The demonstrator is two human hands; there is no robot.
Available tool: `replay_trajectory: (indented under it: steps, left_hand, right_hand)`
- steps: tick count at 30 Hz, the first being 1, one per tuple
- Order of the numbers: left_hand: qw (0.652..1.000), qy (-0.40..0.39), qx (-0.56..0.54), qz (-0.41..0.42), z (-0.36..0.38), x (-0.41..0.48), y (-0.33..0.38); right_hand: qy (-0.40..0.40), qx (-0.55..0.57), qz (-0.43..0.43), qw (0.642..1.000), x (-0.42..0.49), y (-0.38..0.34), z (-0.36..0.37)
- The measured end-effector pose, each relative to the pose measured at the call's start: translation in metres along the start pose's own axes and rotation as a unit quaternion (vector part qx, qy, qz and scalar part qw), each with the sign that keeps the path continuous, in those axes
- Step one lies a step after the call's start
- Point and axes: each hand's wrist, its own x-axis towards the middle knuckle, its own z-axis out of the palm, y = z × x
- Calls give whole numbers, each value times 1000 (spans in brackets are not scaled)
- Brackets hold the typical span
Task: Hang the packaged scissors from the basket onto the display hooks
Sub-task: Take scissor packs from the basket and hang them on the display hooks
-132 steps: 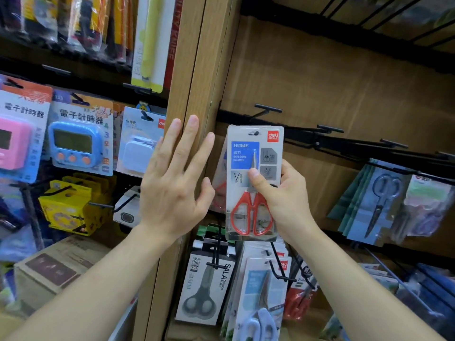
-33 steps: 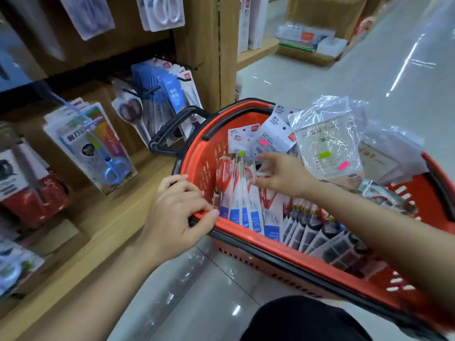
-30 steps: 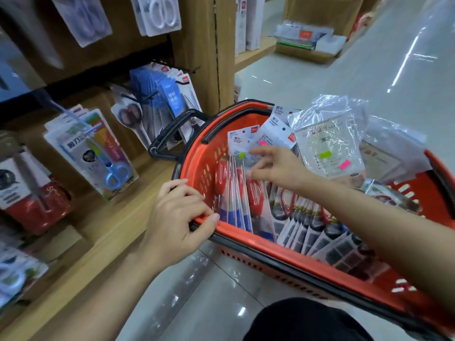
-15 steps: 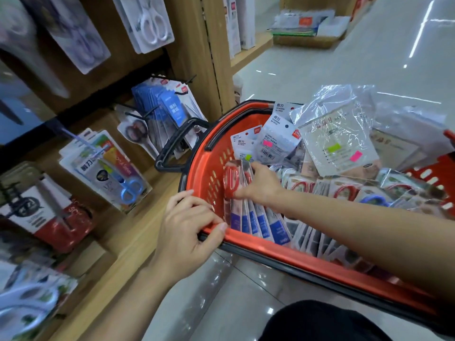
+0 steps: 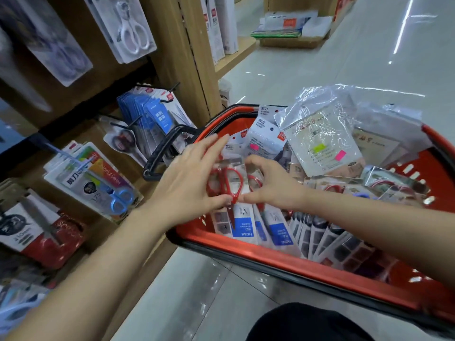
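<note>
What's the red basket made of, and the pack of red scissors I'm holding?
Basket: looks like moulded plastic, semi-gloss red, with slots through its wall. Scissors pack: seemingly printed card under a clear, glossy plastic blister that catches glare; handles look like red plastic.

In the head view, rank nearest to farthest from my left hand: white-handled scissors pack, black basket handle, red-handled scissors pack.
1. Red-handled scissors pack, touching the left hand.
2. Black basket handle, just left.
3. White-handled scissors pack, hanging upper left.
</note>
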Motion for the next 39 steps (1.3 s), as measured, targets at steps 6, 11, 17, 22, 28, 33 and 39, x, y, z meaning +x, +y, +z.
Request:
replay_trajectory:
  steps: [6,11,17,22,28,33,39]
  left_hand:
    - [988,-140,58,-4,4,32,-15]
    - [992,-111,46,26,0,29,-22]
    - [992,-104,50,59,-9,16,-34]
    - [972,-228,-46,29,-23,9,-29]
    - [972,-227,-33,43,-22,14,-26]
    - [976,-208,-14,60,-12,24,-25]
    - [980,-160,-115,7,-18,16,-26]
  right_hand:
    - [-70,14,9,997,-2,5,-4]
    - [-154,18,46,987,5,14,-15]
    - [-131,0,76,988,7,21,-9]
    - [-82,-4,88,993,17,23,14]
    - [-73,12,113,991,20,22,10]
    - [-41,123,147,981,26,5,-22]
    - [73,221,153,960,24,-15,-67]
